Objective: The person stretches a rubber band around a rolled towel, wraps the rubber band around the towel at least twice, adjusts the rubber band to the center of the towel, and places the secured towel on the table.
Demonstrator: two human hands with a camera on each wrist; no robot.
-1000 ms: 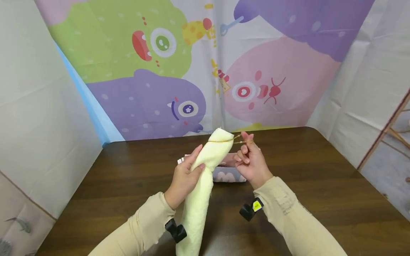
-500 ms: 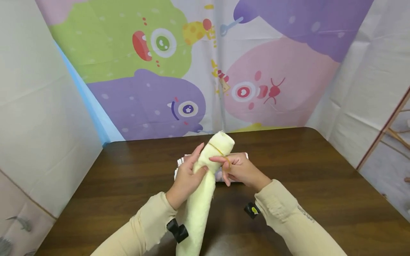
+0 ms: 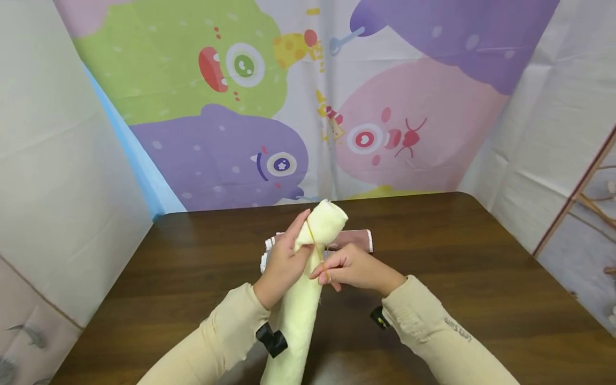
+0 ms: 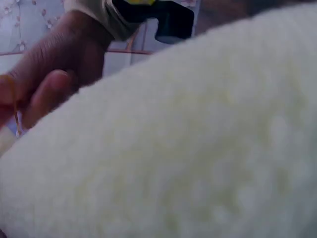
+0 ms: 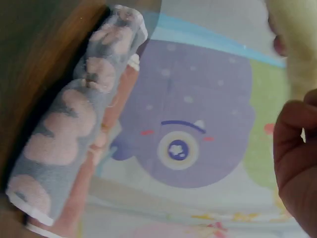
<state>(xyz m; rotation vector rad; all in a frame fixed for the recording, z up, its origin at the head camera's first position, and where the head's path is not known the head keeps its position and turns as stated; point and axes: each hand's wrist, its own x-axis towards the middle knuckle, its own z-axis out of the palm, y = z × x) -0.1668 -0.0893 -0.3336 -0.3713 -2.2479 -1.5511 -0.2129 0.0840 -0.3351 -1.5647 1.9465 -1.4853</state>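
A pale yellow rolled towel point(image 3: 293, 326) slants upward over the table in the head view, and its fuzzy surface fills most of the left wrist view. My left hand point(image 3: 285, 264) grips the roll below its top end, thumb in front. A thin yellow-brown rubber band point(image 3: 312, 233) loops over the upper part of the roll and stretches down to my right hand point(image 3: 361, 267). That hand pinches the band between thumb and fingers at the towel's right side. In the right wrist view, part of the right hand point(image 5: 299, 153) shows beside the towel.
Behind the hands, a brownish-pink rolled towel point(image 3: 356, 240) lies on the dark wooden table point(image 3: 457, 256). Next to it lies a grey rolled towel with pink shapes point(image 5: 64, 134). A cartoon-printed cloth point(image 3: 231, 155) hangs behind the table; pale cloths stand at both sides.
My right hand has come from the upper right of the roll down to its front, bringing the rubber band along. The towel's top has dipped slightly; my left hand keeps its hold.
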